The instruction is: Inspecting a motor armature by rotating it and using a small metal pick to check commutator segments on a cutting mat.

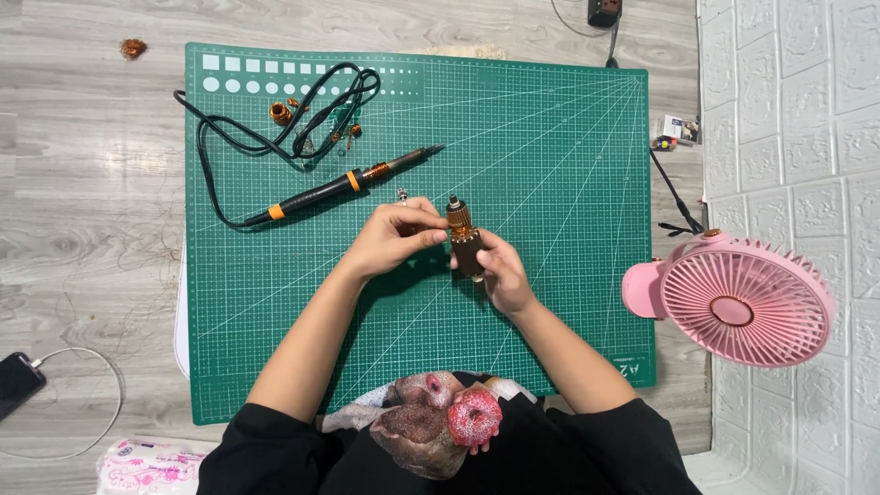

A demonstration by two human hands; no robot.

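Both hands met above the middle of the green cutting mat (550, 302), which lay on the grey wood-grain worktop (82, 229). The right hand (500, 270) was wrapped around the lower part of a small brown motor core (463, 236), its fingers pressed together on it and holding it upright. The left hand (396, 236) reached in from the side, its fingers (431, 236) pinching the core near the copper-coloured top end. The core was lifted a little off the mat, just in front of the person's chest.

Beyond the hands, a soldering iron (353, 181) with orange bands lay slanted on the mat, its black cord (275, 119) looped toward the far left corner. A few small copper coils (280, 113) sat near the loops. A pink fan (733, 302) stood at the right edge of the mat, beside the white brick-pattern wall (807, 110). A dark phone (18, 383) with a white cable (101, 403) lay well to the left.
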